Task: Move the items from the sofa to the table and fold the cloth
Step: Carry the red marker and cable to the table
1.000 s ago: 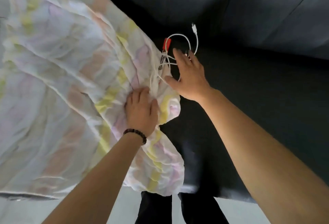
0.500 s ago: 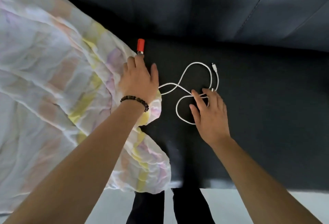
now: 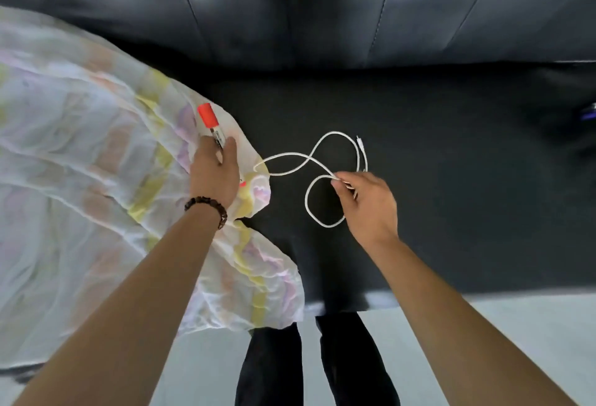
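Right hand (image 3: 367,202) pinches the white cable (image 3: 335,132) where its loops cross on the sofa seat (image 3: 451,212), slack running toward 9 o'clock to the cloth (image 3: 80,164); left hand (image 3: 214,173) there grips the red-capped marker (image 3: 211,122), cap toward 11.

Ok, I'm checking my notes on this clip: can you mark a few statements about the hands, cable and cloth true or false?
1. The left hand holds a red-capped marker. True.
2. The right hand is empty. False: its fingers pinch the white cable.
3. The cable lies on a table. False: it is on the black sofa seat.
4. The pastel cloth lies unfolded. True.
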A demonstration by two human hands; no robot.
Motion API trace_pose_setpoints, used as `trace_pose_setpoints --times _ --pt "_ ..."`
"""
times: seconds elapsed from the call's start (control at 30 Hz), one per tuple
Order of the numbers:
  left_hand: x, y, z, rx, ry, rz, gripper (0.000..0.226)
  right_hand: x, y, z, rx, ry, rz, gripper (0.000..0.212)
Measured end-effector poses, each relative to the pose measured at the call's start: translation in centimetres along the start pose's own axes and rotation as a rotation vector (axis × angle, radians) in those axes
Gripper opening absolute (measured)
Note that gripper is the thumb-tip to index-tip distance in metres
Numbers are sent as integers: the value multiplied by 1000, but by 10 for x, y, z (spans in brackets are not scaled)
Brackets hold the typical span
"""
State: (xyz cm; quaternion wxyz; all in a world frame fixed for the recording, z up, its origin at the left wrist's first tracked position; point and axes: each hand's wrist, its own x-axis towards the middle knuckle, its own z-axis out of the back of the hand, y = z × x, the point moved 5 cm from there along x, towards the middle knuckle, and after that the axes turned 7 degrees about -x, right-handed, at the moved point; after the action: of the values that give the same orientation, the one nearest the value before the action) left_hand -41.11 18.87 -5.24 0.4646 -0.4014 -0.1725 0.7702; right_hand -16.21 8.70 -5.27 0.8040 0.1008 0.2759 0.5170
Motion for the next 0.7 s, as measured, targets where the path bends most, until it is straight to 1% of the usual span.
trace_pose_setpoints --times 0.07,0.13,0.2,0.27,0.33,0.43,0.53,0.63,0.7 --pt "-43 -8 22 -118 6 -5 31 -28 4 31 62 -16 -106 21" --pt "-87 -25 50 -205 3 -12 26 -58 8 65 115 -25 -207 20" --pt "-132 -53 79 -291 12 -45 22 -94 12 102 194 -38 -300 17" --pt "-181 -91 115 -317 51 -105 23 -131 21 149 282 -98 -377 15" --pt "-229 -129 155 -328 94 -162 23 -173 36 206 321 -185 -415 17" --pt "-288 -184 211 -387 107 -221 14 -245 64 297 446 -336 -466 12" --pt "-344 -237 256 -421 154 -358 13 -324 81 374 539 -507 -542 10" --pt "-395 -285 279 -457 238 -476 7 -401 83 430 610 -692 -606 12" --pt "-425 -308 280 -452 315 -562 5 -452 76 455 666 -812 -640 13"
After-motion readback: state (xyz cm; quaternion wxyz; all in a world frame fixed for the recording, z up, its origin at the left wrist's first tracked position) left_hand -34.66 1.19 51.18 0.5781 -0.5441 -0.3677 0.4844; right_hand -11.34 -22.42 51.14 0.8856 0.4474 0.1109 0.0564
